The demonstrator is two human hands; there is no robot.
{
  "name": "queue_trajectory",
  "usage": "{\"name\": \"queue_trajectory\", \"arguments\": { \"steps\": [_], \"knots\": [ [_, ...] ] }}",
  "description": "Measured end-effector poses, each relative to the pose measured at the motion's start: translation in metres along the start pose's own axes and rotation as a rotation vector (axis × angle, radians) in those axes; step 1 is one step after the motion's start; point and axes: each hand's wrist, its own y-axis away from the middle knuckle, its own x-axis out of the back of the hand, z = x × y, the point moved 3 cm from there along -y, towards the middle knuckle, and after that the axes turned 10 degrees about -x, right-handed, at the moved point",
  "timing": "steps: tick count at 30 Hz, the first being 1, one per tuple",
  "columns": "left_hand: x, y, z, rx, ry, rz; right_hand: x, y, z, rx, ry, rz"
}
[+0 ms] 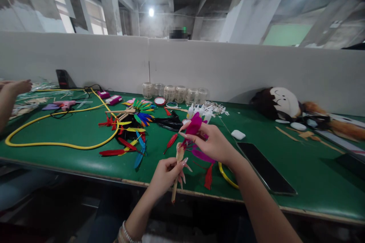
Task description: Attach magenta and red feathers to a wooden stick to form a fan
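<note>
My left hand (169,176) is closed around a thin wooden stick (174,191) near the table's front edge. At the stick's upper end is a pale, rounded piece (180,152) with a reddish top. Just above it, my right hand (212,140) pinches a magenta feather (195,124), whose lower end is close to that piece; I cannot tell whether they touch. More magenta feather (203,155) shows under the right hand. A red feather (171,142) lies to the left of the hands, and a red tuft (208,176) lies below the right one.
Coloured feathers (129,142), a yellow cable (68,145) and a pink glue gun (65,104) lie leftward on the green table (85,127). Glass jars (181,94) line the partition. A dark phone (266,167) and a doll's head (281,102) are rightward. Another person's hand (17,86) is far left.
</note>
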Motion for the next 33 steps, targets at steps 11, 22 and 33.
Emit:
{"name": "queue_trajectory", "arguments": {
  "steps": [11,22,33],
  "knots": [
    [0.0012,-0.0004,-0.0044,-0.009,-0.015,-0.012,-0.0015,-0.0011,0.0077,-0.029,0.049,-0.031],
    [0.0014,-0.0006,-0.0045,-0.022,-0.026,-0.031,-0.0033,-0.0033,0.0075,-0.013,0.051,-0.010],
    [0.0024,0.0001,-0.0036,-0.020,-0.032,-0.016,0.0014,-0.0013,0.0075,0.028,0.092,0.059]
  ]
}}
